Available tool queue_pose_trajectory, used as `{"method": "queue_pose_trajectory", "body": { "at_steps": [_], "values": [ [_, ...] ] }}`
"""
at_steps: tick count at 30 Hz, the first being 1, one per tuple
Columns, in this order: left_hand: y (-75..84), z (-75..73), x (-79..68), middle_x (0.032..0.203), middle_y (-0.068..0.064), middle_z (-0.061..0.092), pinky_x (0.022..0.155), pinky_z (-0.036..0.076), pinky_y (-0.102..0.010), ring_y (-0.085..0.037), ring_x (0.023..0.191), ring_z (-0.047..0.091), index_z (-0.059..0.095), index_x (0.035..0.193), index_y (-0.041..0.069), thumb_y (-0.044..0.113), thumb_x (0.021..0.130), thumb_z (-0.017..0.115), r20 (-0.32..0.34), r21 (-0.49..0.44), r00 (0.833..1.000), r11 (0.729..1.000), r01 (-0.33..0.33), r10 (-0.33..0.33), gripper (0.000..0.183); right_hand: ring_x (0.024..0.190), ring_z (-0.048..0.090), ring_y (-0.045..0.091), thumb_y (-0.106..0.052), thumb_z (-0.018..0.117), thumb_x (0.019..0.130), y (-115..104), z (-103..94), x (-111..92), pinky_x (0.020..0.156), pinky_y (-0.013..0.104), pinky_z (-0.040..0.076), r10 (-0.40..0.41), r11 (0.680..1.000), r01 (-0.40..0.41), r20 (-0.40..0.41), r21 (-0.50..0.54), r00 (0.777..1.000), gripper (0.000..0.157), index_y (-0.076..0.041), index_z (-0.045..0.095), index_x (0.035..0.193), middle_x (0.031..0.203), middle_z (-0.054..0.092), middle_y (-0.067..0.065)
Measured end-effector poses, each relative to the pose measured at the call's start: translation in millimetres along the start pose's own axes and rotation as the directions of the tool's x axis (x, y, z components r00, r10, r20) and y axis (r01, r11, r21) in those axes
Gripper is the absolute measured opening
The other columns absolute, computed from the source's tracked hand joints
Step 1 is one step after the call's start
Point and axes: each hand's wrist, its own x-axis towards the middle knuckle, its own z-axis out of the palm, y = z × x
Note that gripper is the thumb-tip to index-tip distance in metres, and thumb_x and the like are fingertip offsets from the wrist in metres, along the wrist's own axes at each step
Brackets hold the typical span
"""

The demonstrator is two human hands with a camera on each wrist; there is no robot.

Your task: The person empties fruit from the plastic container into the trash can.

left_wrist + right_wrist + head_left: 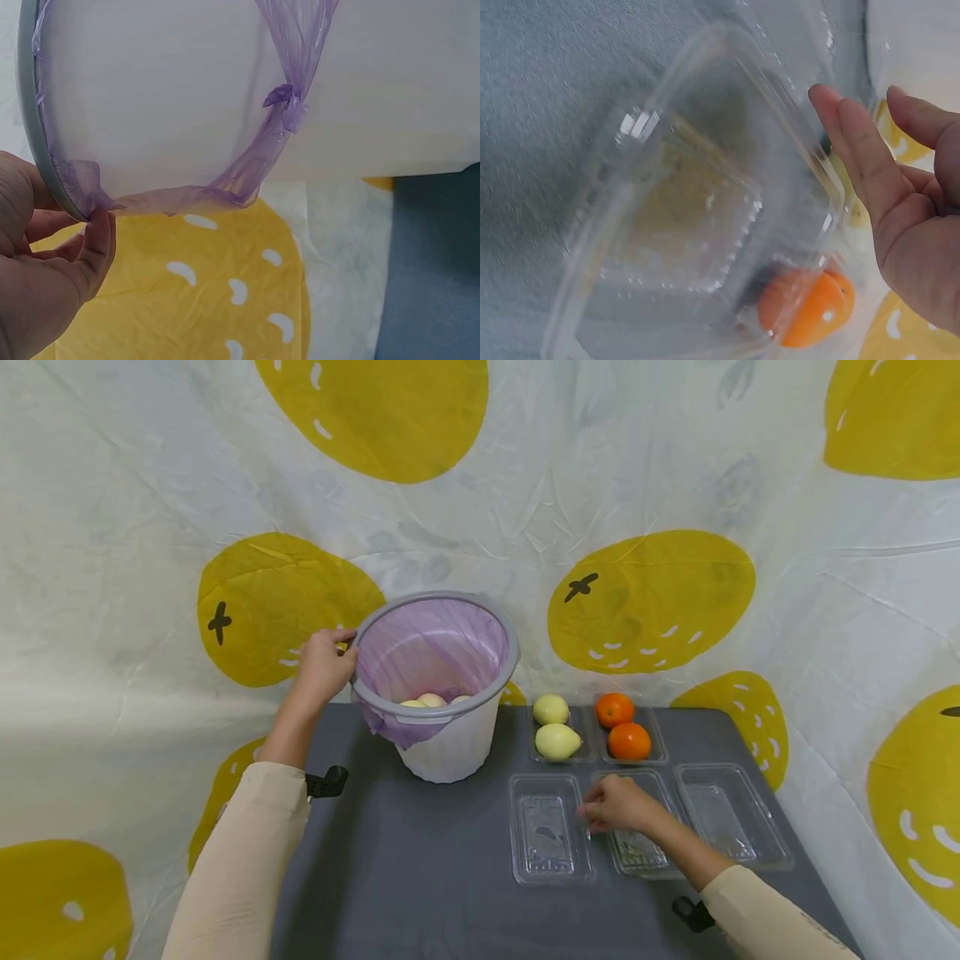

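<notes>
My left hand grips the grey rim of a white bin at its left side. In the left wrist view, the thumb and fingers pinch the rim and the edge of a purple bag lining it. Several pale yellowish round fruits lie inside the bin, partly hidden by its front rim. Above the middle clear plastic container hovers my right hand. Its fingers are extended, with the thumb apart and nothing held, in the right wrist view.
Left and right of the middle container sit two more clear containers. Behind them, one small tray holds two yellow-green lemons; another holds two orange fruits. A fruit-patterned cloth hangs behind the grey table.
</notes>
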Motion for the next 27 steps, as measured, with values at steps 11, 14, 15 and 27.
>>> {"method": "queue_pose_trajectory", "body": {
  "at_steps": [11, 14, 15, 27],
  "values": [
    [0.8, 1.1, 0.6, 0.134, -0.028, 0.064, 0.062, 0.047, -0.024, -0.031, 0.08, 0.062, 0.062, 0.139, -0.005, 0.009, 0.1, 0.06, -0.018, 0.003, 1.0, 1.0, -0.013, 0.014, 0.041, 0.089, 0.077, 0.037, -0.015, 0.066, 0.101, 6, -42.6, 0, 0.078, 0.047, 0.063, -0.117, 0.98, 0.104, 0.068, 0.168, 0.991, 0.045, 0.02, 0.059, 0.129, 0.102, 0.075, 0.026],
    [2.0, 0.9, -0.1, 0.133, -0.029, 0.065, 0.061, 0.046, -0.025, -0.029, 0.078, 0.06, 0.063, 0.138, -0.005, 0.009, 0.1, 0.06, -0.024, 0.01, 1.0, 1.0, -0.02, 0.02, 0.04, 0.094, 0.076, 0.038, -0.017, 0.064, 0.103, 10, -52.7, 3, 0.081, 0.049, 0.062, -0.13, 0.974, 0.117, 0.056, 0.193, 0.99, 0.045, 0.019, 0.058, 0.13, 0.106, 0.075, 0.027],
    [2.6, 0.7, -0.4, 0.133, -0.029, 0.065, 0.062, 0.046, -0.025, -0.03, 0.079, 0.061, 0.063, 0.137, -0.005, 0.009, 0.1, 0.06, -0.024, 0.009, 0.999, 1.0, -0.021, 0.021, 0.04, 0.095, 0.076, 0.037, -0.018, 0.064, 0.103, 12, -55.7, 5, 0.082, 0.048, 0.062, -0.132, 0.975, 0.122, 0.04, 0.188, 0.99, 0.046, 0.018, 0.058, 0.131, 0.106, 0.075, 0.026],
    [0.2, -1.9, -3.9, 0.141, -0.029, 0.059, 0.075, 0.054, -0.036, -0.044, 0.113, 0.066, 0.059, 0.142, -0.005, 0.01, 0.103, 0.057, 0.02, -0.033, 1.0, 0.999, -0.001, 0.001, 0.043, 0.112, 0.07, 0.039, -0.023, 0.06, 0.106, 35, -89.8, 11, 0.09, 0.041, 0.06, -0.108, 0.975, 0.144, -0.2, 0.172, 0.974, 0.053, 0.012, 0.049, 0.145, 0.126, 0.068, 0.03]
  ]
}}
